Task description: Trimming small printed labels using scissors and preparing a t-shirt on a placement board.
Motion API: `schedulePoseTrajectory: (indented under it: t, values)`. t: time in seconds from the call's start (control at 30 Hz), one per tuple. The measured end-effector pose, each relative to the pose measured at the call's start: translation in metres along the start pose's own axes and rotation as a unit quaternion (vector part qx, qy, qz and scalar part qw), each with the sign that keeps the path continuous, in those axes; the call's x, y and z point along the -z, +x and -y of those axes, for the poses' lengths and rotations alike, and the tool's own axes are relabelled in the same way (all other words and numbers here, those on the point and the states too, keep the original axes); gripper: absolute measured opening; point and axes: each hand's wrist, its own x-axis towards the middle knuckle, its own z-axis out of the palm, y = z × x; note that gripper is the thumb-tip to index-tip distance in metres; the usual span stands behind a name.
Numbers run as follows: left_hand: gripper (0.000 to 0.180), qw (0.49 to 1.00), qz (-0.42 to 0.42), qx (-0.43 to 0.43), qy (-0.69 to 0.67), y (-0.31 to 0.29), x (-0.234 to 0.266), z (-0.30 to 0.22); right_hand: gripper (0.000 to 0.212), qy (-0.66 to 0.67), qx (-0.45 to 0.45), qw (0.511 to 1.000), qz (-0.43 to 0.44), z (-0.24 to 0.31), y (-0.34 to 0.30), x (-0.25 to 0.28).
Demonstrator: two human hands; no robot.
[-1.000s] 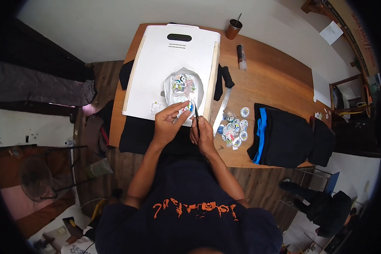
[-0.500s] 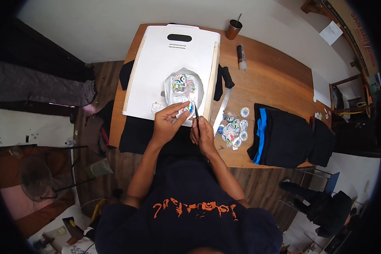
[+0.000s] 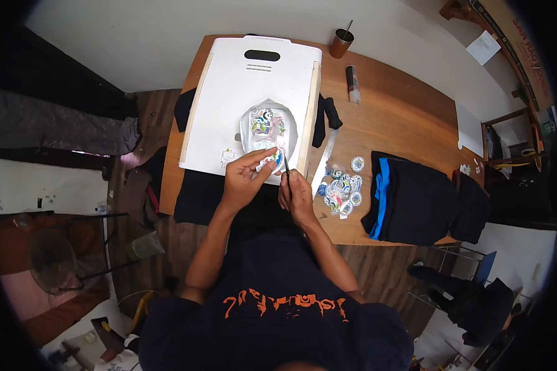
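Note:
My left hand [image 3: 246, 181] pinches a round white sticker with a blue and green print [image 3: 277, 158] between thumb and fingers. A slim black pointed tool [image 3: 287, 164] is in my right hand [image 3: 297, 196], its tip against or very close to the sticker's right edge; its exact kind cannot be made out. Just beyond my fingers is a round whitish shallow container [image 3: 293, 127], with colourful printed pieces [image 3: 263, 122] inside. It rests on a white board with a handle slot [image 3: 229, 86].
Right of my hands, a pile of cut-out stickers [image 3: 340, 193] lies beside a metal ruler [image 3: 325, 164]. Folded black cloth with a blue strip [image 3: 414, 201] sits farther right. A brown cup [image 3: 341, 44] and a small cylinder [image 3: 353, 83] stand toward the wall.
Both hands stay in nearly the same place. The black tool and the sticker have shifted only slightly against each other.

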Motion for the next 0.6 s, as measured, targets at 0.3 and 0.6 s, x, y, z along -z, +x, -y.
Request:
schedulePoseTrajectory:
  t: [0.3, 0.6]
  values:
    - [0.029, 1.000, 0.009, -0.009, 0.004, 0.0001, 0.0007, 0.0010, 0.040, 0.003, -0.010, 1.000, 0.002, 0.0004, -0.0009, 0.0010]
    - [0.028, 1.000, 0.011, -0.019, 0.014, -0.0004, 0.0015, -0.0001, 0.040, -0.003, 0.006, 1.000, 0.001, -0.0015, -0.0012, 0.0003]
